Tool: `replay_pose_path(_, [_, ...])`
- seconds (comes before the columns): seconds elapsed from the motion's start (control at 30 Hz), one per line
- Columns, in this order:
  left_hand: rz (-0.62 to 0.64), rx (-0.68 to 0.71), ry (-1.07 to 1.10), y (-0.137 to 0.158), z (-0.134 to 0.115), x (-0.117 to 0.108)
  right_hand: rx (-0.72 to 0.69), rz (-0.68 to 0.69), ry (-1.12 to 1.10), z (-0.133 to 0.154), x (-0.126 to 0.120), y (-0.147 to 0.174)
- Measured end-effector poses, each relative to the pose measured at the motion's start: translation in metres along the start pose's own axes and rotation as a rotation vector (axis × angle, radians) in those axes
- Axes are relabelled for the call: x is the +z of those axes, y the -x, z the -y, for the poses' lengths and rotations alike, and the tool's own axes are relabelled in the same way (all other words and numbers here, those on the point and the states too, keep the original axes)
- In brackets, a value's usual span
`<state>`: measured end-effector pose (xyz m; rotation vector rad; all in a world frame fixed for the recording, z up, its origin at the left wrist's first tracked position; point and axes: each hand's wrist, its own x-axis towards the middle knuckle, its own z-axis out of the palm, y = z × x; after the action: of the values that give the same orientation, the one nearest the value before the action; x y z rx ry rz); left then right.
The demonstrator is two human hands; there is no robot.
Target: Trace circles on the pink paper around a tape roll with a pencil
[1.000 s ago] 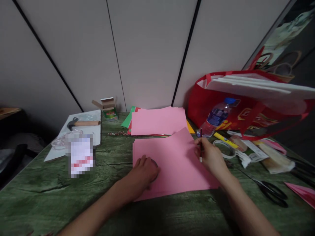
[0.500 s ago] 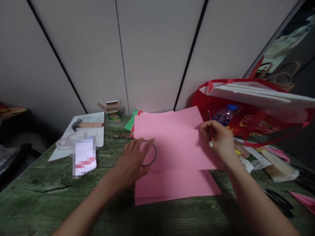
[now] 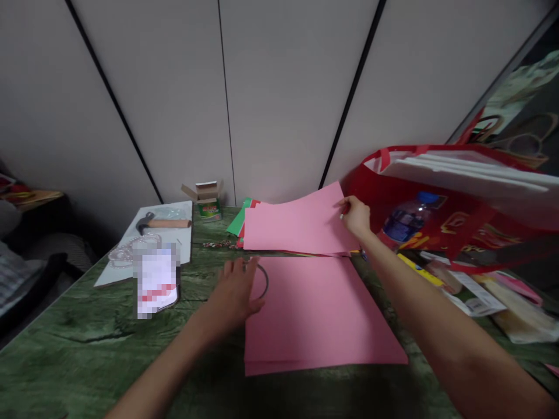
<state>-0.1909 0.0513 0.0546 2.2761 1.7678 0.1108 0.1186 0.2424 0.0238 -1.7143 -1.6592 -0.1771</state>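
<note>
Pink paper sheet (image 3: 297, 224) lies over the far pile against the wall, its upper right corner lifted and its lower edge just short of the near pile of pink sheets (image 3: 323, 326). Green desk (image 3: 205, 355) shows in front of that pile and to its left, up to the phone (image 3: 157, 282) with its pixelated screen. On the right, room is tighter: a bottle (image 3: 404, 220), a red bag (image 3: 471, 227) and a yellow strip (image 3: 419, 270) stand or lie close by the forearm. A small open box (image 3: 208, 202) and a hammer (image 3: 168, 223) sit left of the far pile. The right hand (image 3: 356, 218) is nearly closed, pinching the sheet's right edge. The left hand (image 3: 238, 285) is half open, fingers spread about a dark ring (image 3: 266, 282); whether they grip it is unclear.
</note>
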Motion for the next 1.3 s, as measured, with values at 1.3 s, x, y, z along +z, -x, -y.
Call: replay_pose_path(1.3, [0.192, -0.050, 0.011, 0.006, -0.040, 0.043, -0.579, 0.561, -0.129, 0.033, -0.020, 0.172])
